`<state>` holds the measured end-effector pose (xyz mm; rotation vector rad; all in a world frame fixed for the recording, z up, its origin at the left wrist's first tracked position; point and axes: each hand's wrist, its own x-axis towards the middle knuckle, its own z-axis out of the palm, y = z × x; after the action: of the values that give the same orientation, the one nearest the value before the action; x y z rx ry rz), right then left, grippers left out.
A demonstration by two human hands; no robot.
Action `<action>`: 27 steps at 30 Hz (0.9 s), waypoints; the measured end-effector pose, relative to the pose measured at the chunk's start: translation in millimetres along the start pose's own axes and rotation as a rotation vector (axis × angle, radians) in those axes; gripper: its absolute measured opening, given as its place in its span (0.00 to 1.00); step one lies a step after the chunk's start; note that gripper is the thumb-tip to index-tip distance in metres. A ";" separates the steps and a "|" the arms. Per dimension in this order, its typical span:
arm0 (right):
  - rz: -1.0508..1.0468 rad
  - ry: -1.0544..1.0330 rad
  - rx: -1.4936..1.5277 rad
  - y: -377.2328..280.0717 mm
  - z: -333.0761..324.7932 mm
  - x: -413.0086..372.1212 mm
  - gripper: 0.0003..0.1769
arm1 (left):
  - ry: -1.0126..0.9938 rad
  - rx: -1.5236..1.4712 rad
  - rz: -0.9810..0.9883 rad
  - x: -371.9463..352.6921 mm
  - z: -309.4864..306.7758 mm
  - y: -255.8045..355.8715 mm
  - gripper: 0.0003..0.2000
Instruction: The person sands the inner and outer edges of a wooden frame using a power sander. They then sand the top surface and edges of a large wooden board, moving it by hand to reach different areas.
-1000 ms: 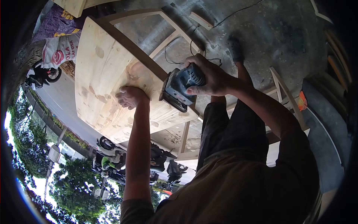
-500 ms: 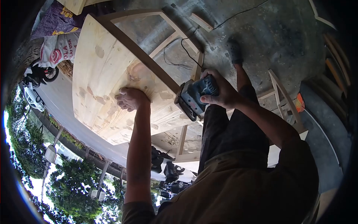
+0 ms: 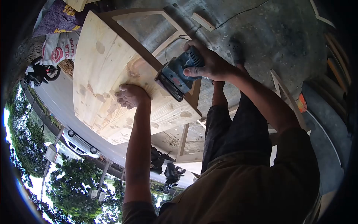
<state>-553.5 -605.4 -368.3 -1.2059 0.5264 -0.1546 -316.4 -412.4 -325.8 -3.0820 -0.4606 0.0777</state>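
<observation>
Right hand [image 3: 209, 63] clamped, thumb and fingers, around the blue boxy electric sander [image 3: 181, 71] at the long edge of the pale, curve-sided wooden panel [image 3: 108, 74]; left hand [image 3: 131, 96] on panel face, fingers curled, can't tell if gripping anything.

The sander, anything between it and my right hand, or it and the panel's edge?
Nothing visible: your right hand grips the sander, its base at the edge of the panel. Your left hand lies off to one side.
</observation>
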 end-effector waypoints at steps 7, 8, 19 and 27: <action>-0.018 -0.021 -0.078 -26.5 -8.0 18.9 0.43 | 0.005 0.012 0.007 1.9 1.4 -2.8 0.37; -0.051 -0.018 -0.040 -15.0 -6.9 7.3 0.44 | 0.008 0.020 0.008 4.8 2.1 -6.6 0.37; 0.048 -0.050 -0.048 -28.1 -7.1 1.9 0.46 | 0.017 0.028 0.007 8.2 8.2 -7.6 0.37; 0.091 -0.008 0.067 -19.0 -3.3 -0.5 0.44 | 0.004 0.021 -0.010 4.7 5.6 -2.8 0.37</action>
<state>-552.5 -614.9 -351.5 -1.1146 0.5643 -0.0894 -313.1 -408.3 -331.5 -3.0589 -0.4714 0.0763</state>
